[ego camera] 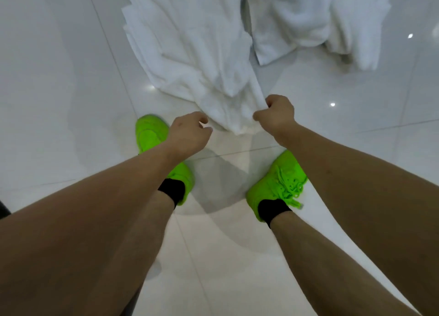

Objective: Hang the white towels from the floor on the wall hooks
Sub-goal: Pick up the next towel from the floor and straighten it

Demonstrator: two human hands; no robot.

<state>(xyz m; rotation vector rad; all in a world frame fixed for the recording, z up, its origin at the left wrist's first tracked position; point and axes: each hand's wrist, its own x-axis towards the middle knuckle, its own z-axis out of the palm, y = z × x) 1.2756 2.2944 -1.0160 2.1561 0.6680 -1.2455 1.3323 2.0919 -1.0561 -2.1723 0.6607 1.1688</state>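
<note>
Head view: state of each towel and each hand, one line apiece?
Near towel: bunched, near end lifted, rest trailing on the floor.
Far towel: crumpled on the floor, untouched.
Right hand: grips the near towel's end.
Left hand: loosely curled beside the towel, holding nothing.

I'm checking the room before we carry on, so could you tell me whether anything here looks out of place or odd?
Yes: two white towels lie crumpled on the tiled floor rather than hung. The right hand grips the near towel by its end; the left hand hovers beside it. The second towel lies bunched beyond. No spill or damage shows.
</note>
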